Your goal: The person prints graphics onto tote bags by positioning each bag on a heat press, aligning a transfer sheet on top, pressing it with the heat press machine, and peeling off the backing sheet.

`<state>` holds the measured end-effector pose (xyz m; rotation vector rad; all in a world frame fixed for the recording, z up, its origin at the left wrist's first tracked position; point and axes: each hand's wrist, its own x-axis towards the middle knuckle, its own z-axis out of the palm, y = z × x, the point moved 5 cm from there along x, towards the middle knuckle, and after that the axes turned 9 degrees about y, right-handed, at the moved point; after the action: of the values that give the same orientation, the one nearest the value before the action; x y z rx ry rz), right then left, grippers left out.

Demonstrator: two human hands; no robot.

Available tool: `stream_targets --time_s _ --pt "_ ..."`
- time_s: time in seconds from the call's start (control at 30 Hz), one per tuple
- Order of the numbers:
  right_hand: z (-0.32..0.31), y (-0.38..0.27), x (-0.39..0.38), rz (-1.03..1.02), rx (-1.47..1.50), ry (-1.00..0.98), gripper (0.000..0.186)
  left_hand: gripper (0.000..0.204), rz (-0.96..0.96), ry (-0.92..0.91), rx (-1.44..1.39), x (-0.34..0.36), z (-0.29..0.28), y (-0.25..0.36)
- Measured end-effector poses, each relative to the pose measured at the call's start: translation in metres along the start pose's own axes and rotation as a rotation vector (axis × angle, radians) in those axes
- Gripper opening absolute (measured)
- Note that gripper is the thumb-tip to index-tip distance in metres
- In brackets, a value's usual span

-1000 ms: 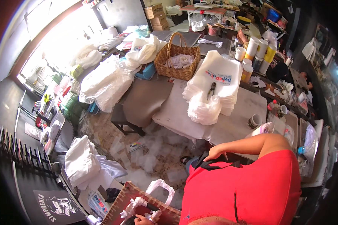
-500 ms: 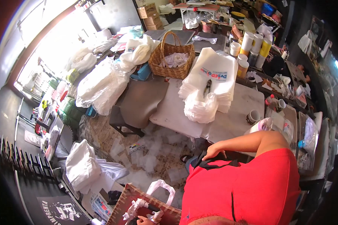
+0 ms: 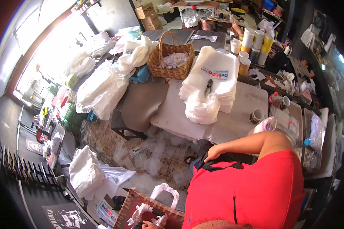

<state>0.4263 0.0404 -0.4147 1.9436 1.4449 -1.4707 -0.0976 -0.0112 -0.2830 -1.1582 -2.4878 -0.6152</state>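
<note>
Now with the right hand [image 3: 214, 153] curled closed on black cloth [image 3: 218, 166] at the waist; left hand [image 3: 149, 225] low by a dark handle [image 3: 156, 212], cannot tell whether gripping. Red-lined basket [image 3: 124, 208] at the lower edge: best steadied level, full-fisted.

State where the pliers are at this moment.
In the head view, right of centre, the pliers lie on the stack of white plastic bags, to the right of the wicker basket.
</note>
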Motion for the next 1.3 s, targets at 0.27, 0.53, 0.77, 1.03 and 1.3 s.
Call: stream_targets --time_s 0.27,0.53,0.77,1.03,1.3 --pt "-0.001 0.004 -0.001 0.027 0.1 0.211 0.086 0.036 0.012 -0.005 0.046 -0.001 0.017 -0.013" --pt "-0.017 -0.018 -0.022 -0.022 0.093 0.222 0.082 0.037 -0.015 0.059 -0.265 -0.007 0.02 -0.016" --pt "-0.017 -0.026 0.011 -0.027 -0.066 0.105 0.086 0.039 -0.076 0.255 -0.276 -0.006 -0.003 0.008" --pt "-0.001 -0.247 0.026 -1.153 -0.145 0.381 0.054 0.021 0.031 0.47 0.021 0.003 -0.018 -0.013" --pt "0.134 -0.43 -0.033 -2.304 -0.352 -0.31 0.037 0.076 -0.721 0.675 0.123 0.003 0.011 -0.065"
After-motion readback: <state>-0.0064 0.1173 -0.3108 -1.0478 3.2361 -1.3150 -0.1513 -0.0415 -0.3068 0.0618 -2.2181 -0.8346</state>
